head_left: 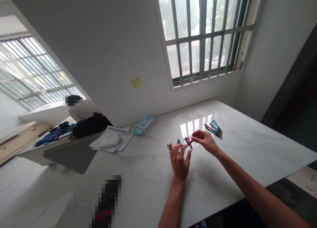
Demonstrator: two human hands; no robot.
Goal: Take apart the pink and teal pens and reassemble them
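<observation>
In the head view my right hand [205,141] pinches a short black pen part [190,143] between thumb and fingertips. My left hand [178,159] hovers low over the table with its fingers apart, its index fingertip close to the other end of that part; whether they touch I cannot tell. Around my fingers lie small groups of pen pieces: red and black ones [169,146] on the left, and more red and black ones [188,139] just behind the held part. Further right rests a row of slim pens [214,128] in black, red and teal.
A pale marble-patterned table [257,145] spreads under my hands. Along the wall are a blue-and-white wipes pack [145,125] and papers [112,138]. A yellow note [136,83] sticks to the wall. At the far left a person [83,109] leans over another desk.
</observation>
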